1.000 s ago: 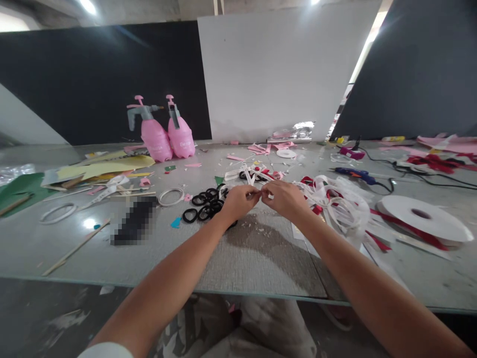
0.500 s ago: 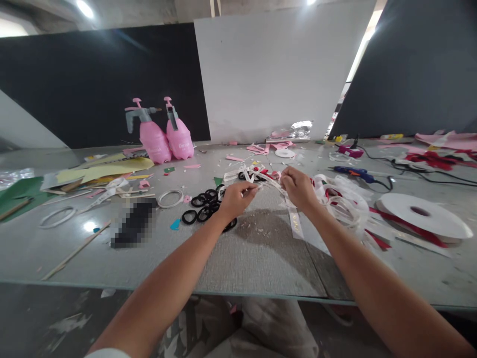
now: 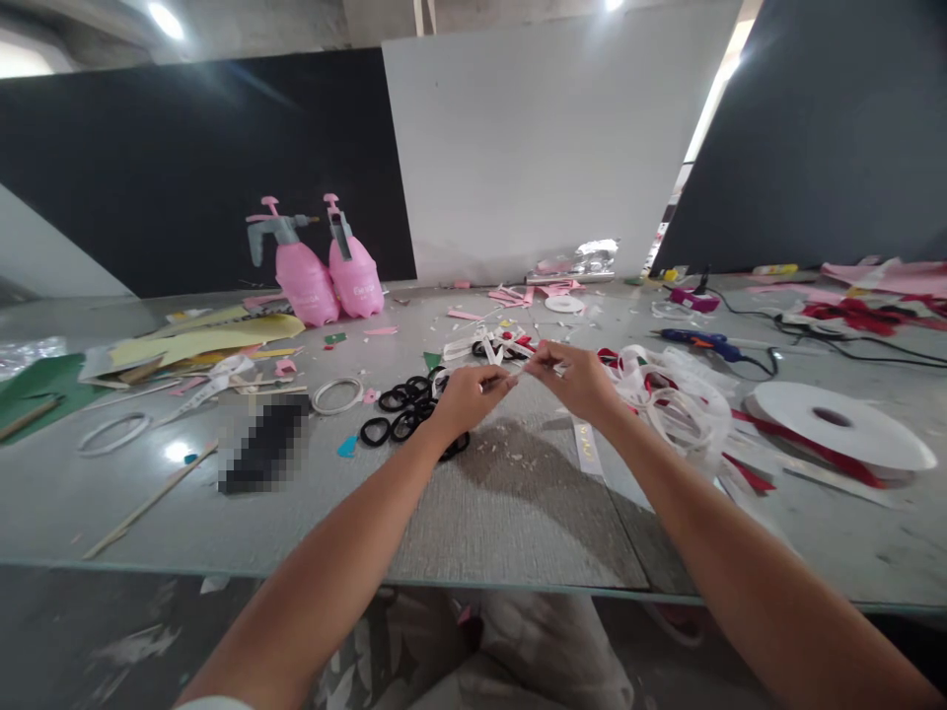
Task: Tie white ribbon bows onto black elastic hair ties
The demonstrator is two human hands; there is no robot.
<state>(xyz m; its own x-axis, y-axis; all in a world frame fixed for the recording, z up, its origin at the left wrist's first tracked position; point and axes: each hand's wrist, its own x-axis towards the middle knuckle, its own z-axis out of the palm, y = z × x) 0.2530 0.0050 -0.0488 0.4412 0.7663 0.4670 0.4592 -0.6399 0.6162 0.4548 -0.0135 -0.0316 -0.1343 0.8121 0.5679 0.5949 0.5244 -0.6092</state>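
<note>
My left hand (image 3: 473,399) is closed in a pinch above the table's middle, beside a heap of black hair ties (image 3: 403,404). Facing it, my right hand (image 3: 577,383) pinches too, its fingertips almost meeting the left ones. Between the fingertips runs a thin white strip (image 3: 521,374), mostly hidden by the fingers; its exact kind is too small to make out. Just behind the hands lies a tangle of white and red ribbon pieces (image 3: 503,345). Below my right wrist is a white ribbon end with gold lettering (image 3: 587,446).
Right of my arm lie loose white ribbon loops (image 3: 685,404), a large white ribbon spool (image 3: 836,424) and a blue glue gun (image 3: 706,342) with its cord. Pink spray bottles (image 3: 307,281) stand at the back left. A tape ring (image 3: 336,395) and paper sheets (image 3: 199,340) lie left.
My right hand has moved left and slightly down to meet the left hand's fingertips. The left hand has stayed almost in place, and the white strip now spans both pinches.
</note>
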